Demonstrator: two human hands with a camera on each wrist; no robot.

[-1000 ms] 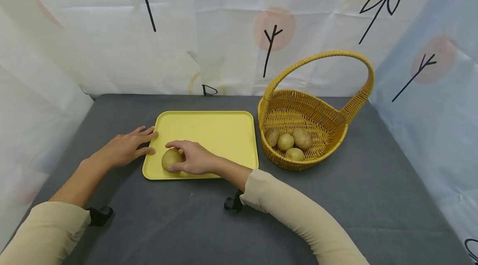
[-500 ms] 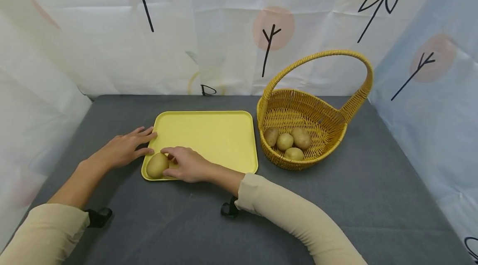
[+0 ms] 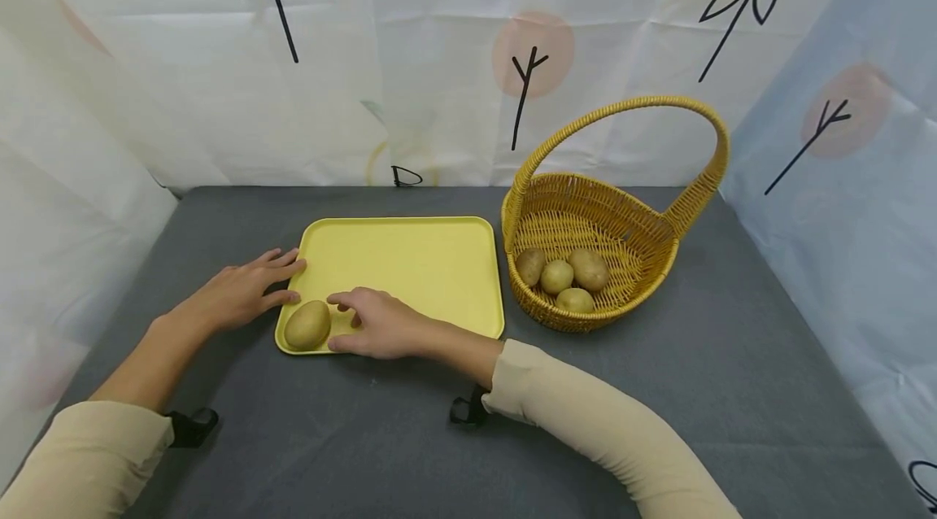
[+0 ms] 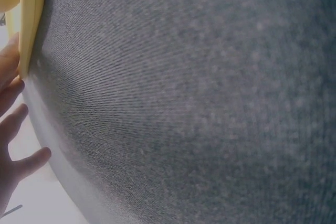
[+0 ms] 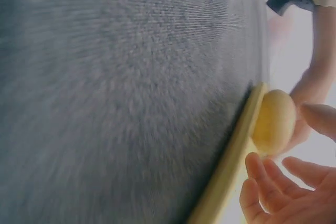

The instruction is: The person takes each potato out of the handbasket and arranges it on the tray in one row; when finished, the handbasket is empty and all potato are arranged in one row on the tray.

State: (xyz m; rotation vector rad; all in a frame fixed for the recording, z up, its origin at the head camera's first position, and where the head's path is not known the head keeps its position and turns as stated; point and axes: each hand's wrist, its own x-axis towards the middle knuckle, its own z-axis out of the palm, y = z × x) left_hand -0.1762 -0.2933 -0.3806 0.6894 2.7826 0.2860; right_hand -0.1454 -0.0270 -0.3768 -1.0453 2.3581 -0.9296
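A potato (image 3: 307,326) lies in the near left corner of a yellow tray (image 3: 410,259). Just right of it is my right hand (image 3: 384,325), fingers parted and holding nothing; the right wrist view shows a small gap between the fingers and the potato (image 5: 275,121). My left hand (image 3: 237,291) rests at the tray's left edge with its fingers spread, the tips touching the rim. In the left wrist view, fingers of the left hand (image 4: 13,135) appear beside the tray's rim (image 4: 31,19).
A yellow wicker basket (image 3: 644,267) with a tall handle stands right of the tray. Several potatoes (image 3: 589,269) lie inside it. Dark grey cloth (image 3: 351,438) covers the table, and patterned white curtains (image 3: 439,55) hang at the back and sides.
My right hand moved the potato left and toward me into the tray's corner, then let it go and drew back slightly to the right. The left hand stayed in place.
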